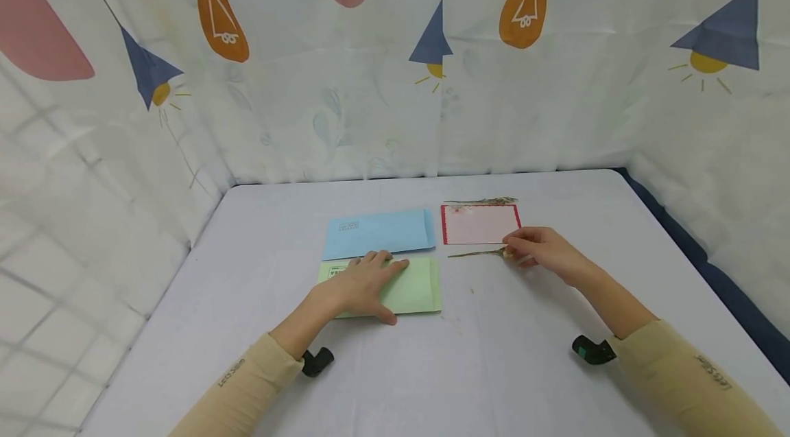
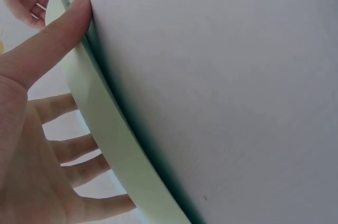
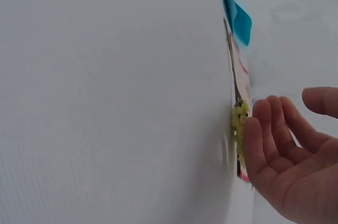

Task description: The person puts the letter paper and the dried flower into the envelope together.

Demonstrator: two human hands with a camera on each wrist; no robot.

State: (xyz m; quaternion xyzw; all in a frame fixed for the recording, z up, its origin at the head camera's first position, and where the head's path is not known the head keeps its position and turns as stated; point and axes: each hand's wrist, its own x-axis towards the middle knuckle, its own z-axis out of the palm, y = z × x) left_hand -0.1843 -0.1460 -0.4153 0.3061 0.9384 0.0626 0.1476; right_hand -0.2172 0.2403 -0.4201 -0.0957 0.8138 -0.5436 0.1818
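Observation:
My left hand (image 1: 364,282) rests with spread fingers on a light green envelope (image 1: 416,289). In the left wrist view its thumb (image 2: 74,20) lies at the envelope's near edge, the other fingers stretched across the top. My right hand (image 1: 546,253) is at the lower right corner of a pink card with a red border (image 1: 481,226). Beside its fingertips lies a dried flower (image 3: 240,123) with a yellow head and a thin stem, just below the card. The right wrist view shows the thumb apart from the loosely bent fingers.
Above the green envelope lies a blue envelope (image 1: 382,231). A dried sprig (image 1: 490,201) runs along the card's far edge. A white cloth (image 1: 481,368) covers the table, with small crumbs on it. Printed white curtains (image 1: 382,108) stand behind and at both sides.

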